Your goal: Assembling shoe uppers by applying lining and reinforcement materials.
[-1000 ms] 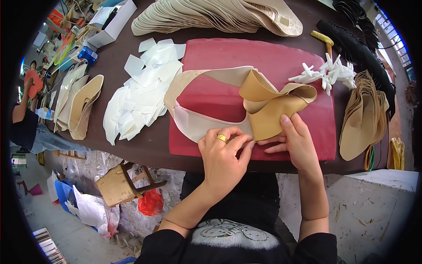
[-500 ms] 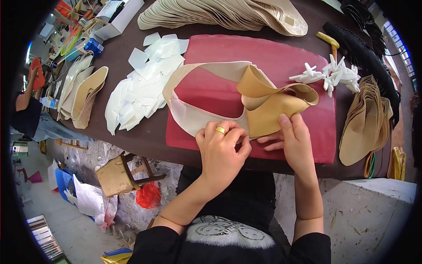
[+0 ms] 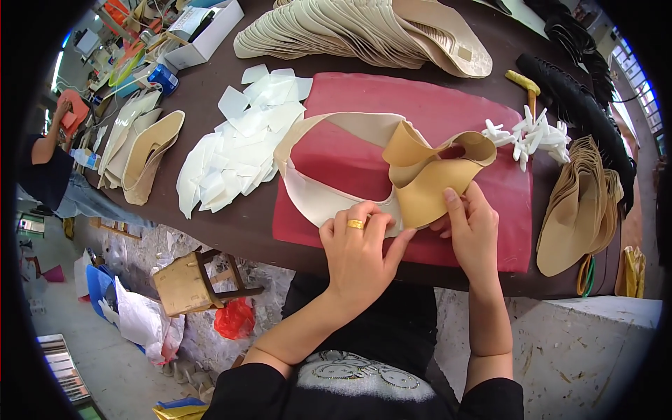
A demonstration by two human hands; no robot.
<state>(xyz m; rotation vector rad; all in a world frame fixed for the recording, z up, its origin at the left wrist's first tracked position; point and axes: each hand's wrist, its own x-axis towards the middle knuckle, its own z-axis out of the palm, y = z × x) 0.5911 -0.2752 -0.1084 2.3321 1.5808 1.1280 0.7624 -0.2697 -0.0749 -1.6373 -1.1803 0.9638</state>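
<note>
A shoe upper [image 3: 299, 183] lies on the red mat, its pale cream band bent into a wide loop. On its right side a tan lining [image 3: 442, 183] stands up in curled folds. My left hand [image 3: 358, 259], with a gold ring, presses its bent fingertips on the band's near edge, the thumb stretched to the corner where cream meets tan. My right hand [image 3: 474, 227] pinches the lining's near right edge, thumb on top and fingers underneath, partly hidden.
Left of the red mat [image 3: 413, 91] are white plastic sheet pieces [image 3: 241, 154]; right, white small sticks [image 3: 535, 140], a yellow-headed hammer [image 3: 525, 84] and stacked tan pieces [image 3: 577, 203]. Stacked cream uppers [image 3: 364, 35] lie behind. A wooden stool [image 3: 185, 283] stands below the table; another person [image 3: 49, 164] is far left.
My left hand's thumb has come away from its fingers and reaches right to the seam corner. My right hand has tilted the lining slightly. The whole view has shifted a little.
</note>
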